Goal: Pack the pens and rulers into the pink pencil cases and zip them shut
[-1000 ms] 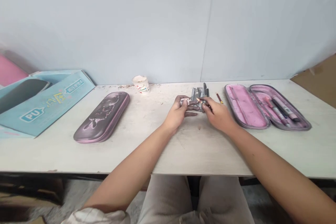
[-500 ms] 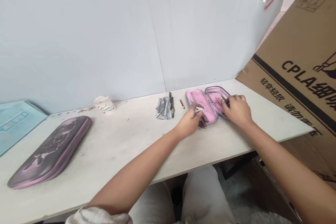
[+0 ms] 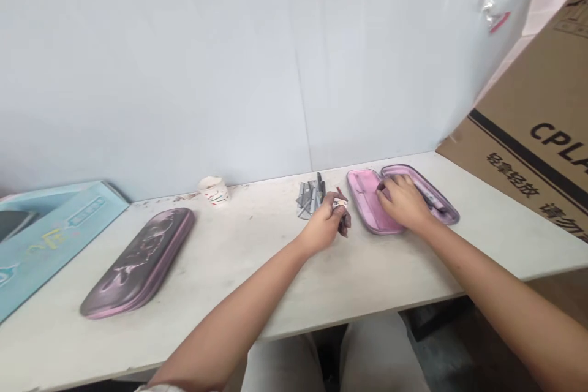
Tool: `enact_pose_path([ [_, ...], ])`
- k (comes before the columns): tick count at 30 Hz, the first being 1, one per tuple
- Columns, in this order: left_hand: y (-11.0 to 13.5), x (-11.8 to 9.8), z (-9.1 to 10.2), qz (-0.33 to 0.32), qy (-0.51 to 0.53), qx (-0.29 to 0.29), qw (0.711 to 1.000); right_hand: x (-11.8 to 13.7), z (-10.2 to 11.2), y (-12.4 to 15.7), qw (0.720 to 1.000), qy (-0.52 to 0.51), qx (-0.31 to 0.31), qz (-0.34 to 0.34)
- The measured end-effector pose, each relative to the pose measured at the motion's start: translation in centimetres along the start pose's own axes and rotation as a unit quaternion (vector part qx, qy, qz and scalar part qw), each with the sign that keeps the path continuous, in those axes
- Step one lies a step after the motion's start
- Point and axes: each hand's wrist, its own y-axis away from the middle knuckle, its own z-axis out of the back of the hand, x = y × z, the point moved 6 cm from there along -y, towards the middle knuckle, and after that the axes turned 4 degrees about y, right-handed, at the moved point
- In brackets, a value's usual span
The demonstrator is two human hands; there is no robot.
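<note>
An open pink pencil case (image 3: 367, 211) lies on the white table (image 3: 285, 269), right of centre. My right hand (image 3: 403, 201) rests inside the case over its middle, fingers curled; what they hold, if anything, is hidden. My left hand (image 3: 328, 222) sits just left of the case, fingers pinched round a small white piece and a dark pen-like thing. A small pile of grey pens (image 3: 311, 198) lies right behind my left hand.
A closed purple pencil case (image 3: 138, 261) lies at the left. A light blue box (image 3: 43, 239) stands at the far left, a small paper cup (image 3: 214, 190) by the wall, and a large cardboard box (image 3: 537, 153) at the right.
Both hands left the grey pen pile and went right to the open case. My right hand has since slid from the case's right half to its middle. My left hand drew back a little.
</note>
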Motion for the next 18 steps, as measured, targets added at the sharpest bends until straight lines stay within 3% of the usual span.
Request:
enact_pose_path([
  [6, 4.6, 0.3, 10.5, 0.004, -0.007, -0.134, 0.991, 10.3, -1.8, -4.0, 0.991, -0.071, 0.033, 0.109],
  [12, 11.6, 1.2, 21.5, 0.044, -0.035, -0.283, 0.957, 23.0, -4.0, -7.5, 0.970, -0.129, 0.078, 0.191],
  [15, 14.6, 0.9, 25.1, 0.047, -0.059, -0.326, 0.942, 29.2, -4.8, -8.7, 0.958, -0.154, 0.096, 0.221],
  [18, 16.6, 0.1, 27.1, 0.041, -0.073, -0.350, 0.933, 33.8, -5.6, -10.0, 0.954, -0.156, 0.109, 0.230],
])
